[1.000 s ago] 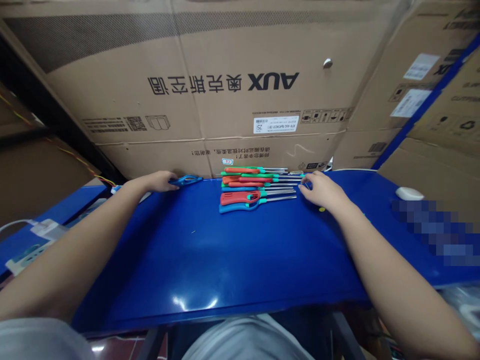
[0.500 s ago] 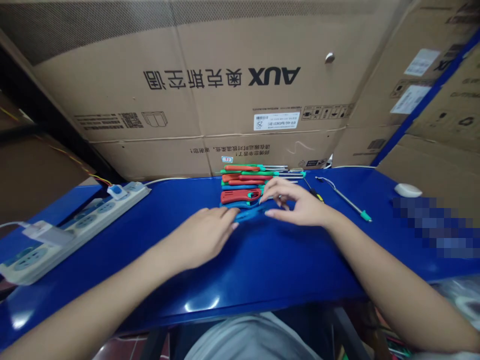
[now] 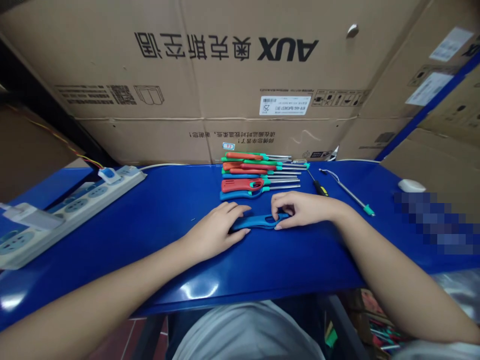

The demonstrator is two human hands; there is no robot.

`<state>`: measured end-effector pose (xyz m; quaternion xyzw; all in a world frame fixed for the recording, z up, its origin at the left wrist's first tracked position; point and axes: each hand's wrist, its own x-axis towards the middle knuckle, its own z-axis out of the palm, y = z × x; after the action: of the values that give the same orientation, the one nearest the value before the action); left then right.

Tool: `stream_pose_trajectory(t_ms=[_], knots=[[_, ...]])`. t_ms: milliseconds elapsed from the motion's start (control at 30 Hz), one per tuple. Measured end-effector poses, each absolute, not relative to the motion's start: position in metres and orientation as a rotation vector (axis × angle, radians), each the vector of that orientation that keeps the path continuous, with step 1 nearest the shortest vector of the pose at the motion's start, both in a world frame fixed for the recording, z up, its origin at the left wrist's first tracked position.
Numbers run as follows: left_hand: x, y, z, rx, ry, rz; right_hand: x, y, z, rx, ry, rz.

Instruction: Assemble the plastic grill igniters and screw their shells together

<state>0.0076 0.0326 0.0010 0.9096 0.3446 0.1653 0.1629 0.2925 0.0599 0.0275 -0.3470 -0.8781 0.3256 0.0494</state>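
A blue lighter handle (image 3: 255, 222) with a trigger loop at its right end lies level, low over the blue tabletop; no metal tube shows on it. My left hand (image 3: 221, 225) grips its left end between thumb and fingers. At the loop end my right hand (image 3: 294, 210) pinches it with curled fingers, which hide part of that end. Just behind, a stack of long-necked lighters (image 3: 243, 185) lies in a row, with red, orange, green and blue handles and metal tubes pointing right.
To the right are a black-and-yellow screwdriver (image 3: 321, 188), a loose metal tube with wires and a green tip (image 3: 352, 192), and a white mouse-shaped object (image 3: 411, 186). A power strip (image 3: 75, 212) runs along the left. A cardboard wall (image 3: 168, 105) stands behind.
Both hands and the blue handle have come nearer to me, apart from the stack. The view has tilted down, and the handle's outline is now clearer.
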Motion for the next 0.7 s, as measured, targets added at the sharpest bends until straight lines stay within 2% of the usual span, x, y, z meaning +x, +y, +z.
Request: stream_pose_trajectory(t_ms=[500,700], knots=[[0.013,0.036,-0.010,2.316,1.029,0.685,0.294,0.060,0.031,-1.115,-2.627,0.886],[0.012,0.036,-0.010,2.295,1.080,0.697,0.295,0.062,0.030,-1.092,-2.489,0.675]])
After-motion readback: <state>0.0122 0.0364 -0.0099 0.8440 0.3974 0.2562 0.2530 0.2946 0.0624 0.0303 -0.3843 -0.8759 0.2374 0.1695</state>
